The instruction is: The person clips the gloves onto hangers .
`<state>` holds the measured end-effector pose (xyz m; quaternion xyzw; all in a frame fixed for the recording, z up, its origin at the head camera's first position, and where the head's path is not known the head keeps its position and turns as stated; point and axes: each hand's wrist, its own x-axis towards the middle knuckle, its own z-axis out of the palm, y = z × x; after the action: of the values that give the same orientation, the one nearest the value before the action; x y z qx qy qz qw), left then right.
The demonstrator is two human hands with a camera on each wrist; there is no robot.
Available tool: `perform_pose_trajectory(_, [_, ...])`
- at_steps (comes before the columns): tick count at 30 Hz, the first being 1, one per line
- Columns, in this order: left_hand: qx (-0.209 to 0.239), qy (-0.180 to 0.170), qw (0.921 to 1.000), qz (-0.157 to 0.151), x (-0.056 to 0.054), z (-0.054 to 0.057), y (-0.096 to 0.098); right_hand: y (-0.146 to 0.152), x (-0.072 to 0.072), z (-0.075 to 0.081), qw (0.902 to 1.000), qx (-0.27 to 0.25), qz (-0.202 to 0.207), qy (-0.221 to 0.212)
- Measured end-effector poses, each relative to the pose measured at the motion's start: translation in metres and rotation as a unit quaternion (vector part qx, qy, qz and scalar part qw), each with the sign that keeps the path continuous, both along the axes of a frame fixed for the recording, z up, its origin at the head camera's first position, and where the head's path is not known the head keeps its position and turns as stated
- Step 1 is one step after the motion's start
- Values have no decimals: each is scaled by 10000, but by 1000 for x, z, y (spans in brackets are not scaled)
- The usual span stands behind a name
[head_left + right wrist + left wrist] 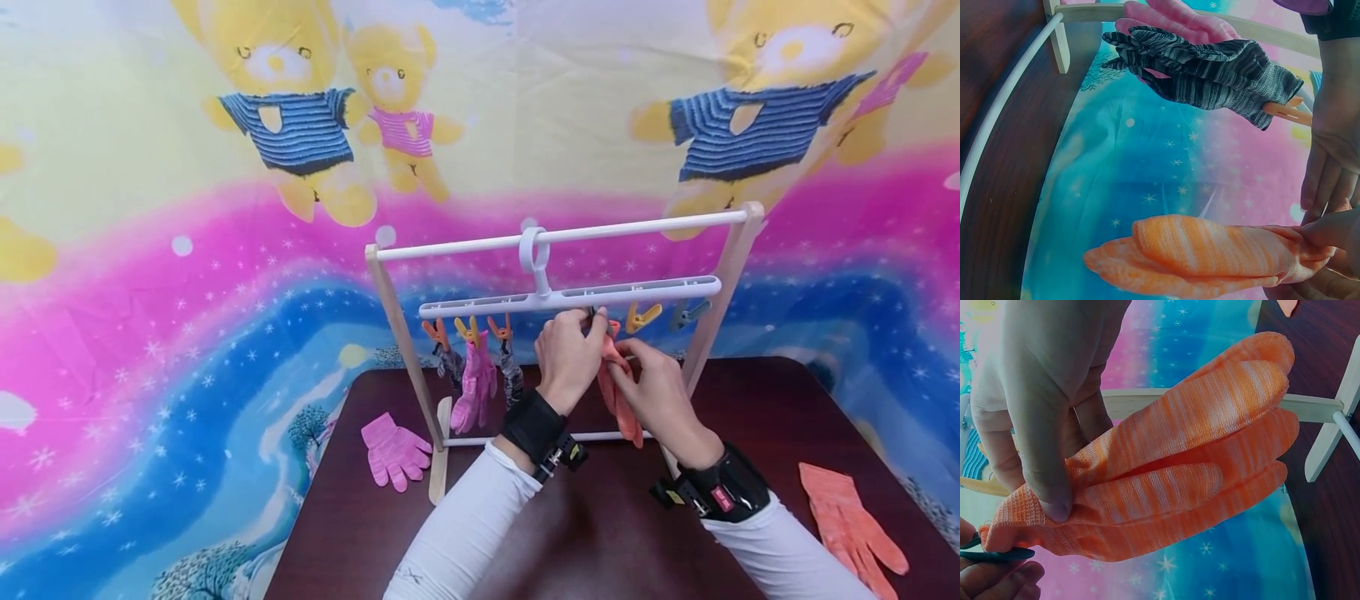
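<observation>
My right hand pinches an orange striped knit glove near its cuff, and the glove's fingers hang down. Beside it, my left hand is just under the bar of the white hanger, pinching a dark green clothespin. The clothespin's jaws are at the glove's cuff; in the head view the hand mostly hides it. From clothespins on the hanger's left half hang a pink glove and two black-and-grey gloves, the nearer glove by an orange clothespin.
The hanger hooks over the top rail of a wooden stand. A yellow clothespin and a grey-blue clothespin hang at its right. On the dark table lie a pink glove at left and an orange glove at right.
</observation>
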<state>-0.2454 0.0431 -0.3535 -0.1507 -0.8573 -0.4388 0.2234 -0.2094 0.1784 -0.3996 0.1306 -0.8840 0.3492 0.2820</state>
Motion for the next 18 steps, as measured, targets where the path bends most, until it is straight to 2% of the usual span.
perform_pose_trajectory(18, [53, 38, 10000, -12, 1, 2, 0, 0, 0, 2, 10000, 22, 41, -74])
